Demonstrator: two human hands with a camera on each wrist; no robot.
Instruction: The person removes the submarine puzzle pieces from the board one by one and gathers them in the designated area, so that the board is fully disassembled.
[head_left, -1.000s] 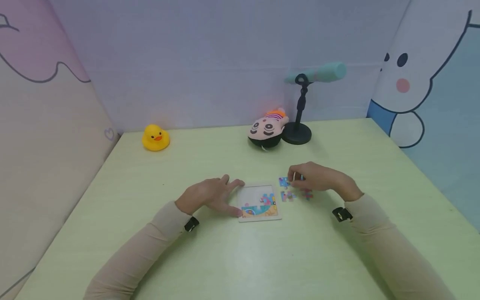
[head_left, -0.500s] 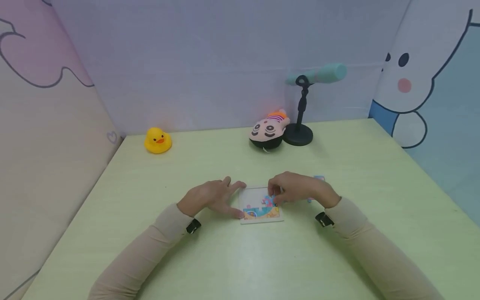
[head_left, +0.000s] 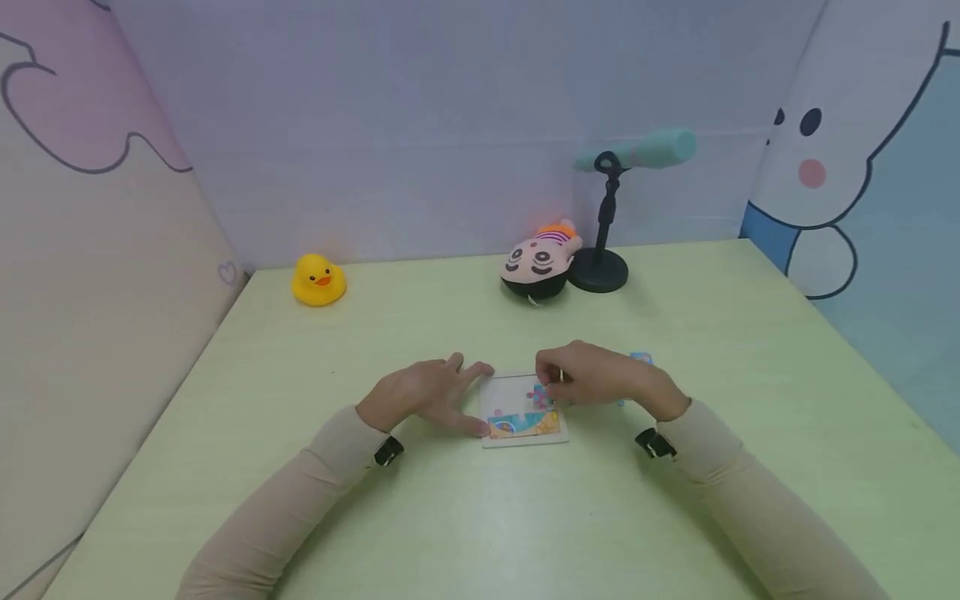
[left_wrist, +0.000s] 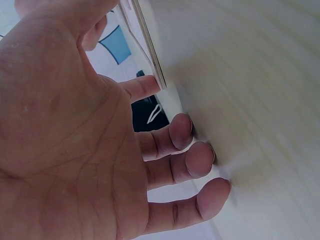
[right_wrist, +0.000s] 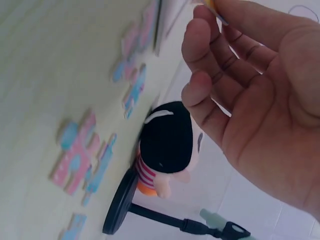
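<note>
A small square puzzle tray lies on the table, with joined jigsaw pieces along its near side and a pink-and-blue one at its right. My left hand spreads thumb and index finger along the tray's left edge; its other fingertips rest by the tabletop in the left wrist view. Over the tray's right side, my right hand pinches a puzzle piece between thumb and fingers. Only a thin yellowish edge of that piece shows in the right wrist view; the rest is hidden.
Several loose puzzle pieces lie right of the tray, mostly hidden under the right hand in the head view. Farther back stand a yellow rubber duck, a plush doll and a black stand holding a teal cylinder.
My right hand has moved left from the loose pieces to the tray's right side, then stayed about there. The left hand keeps its place at the tray's edge.
</note>
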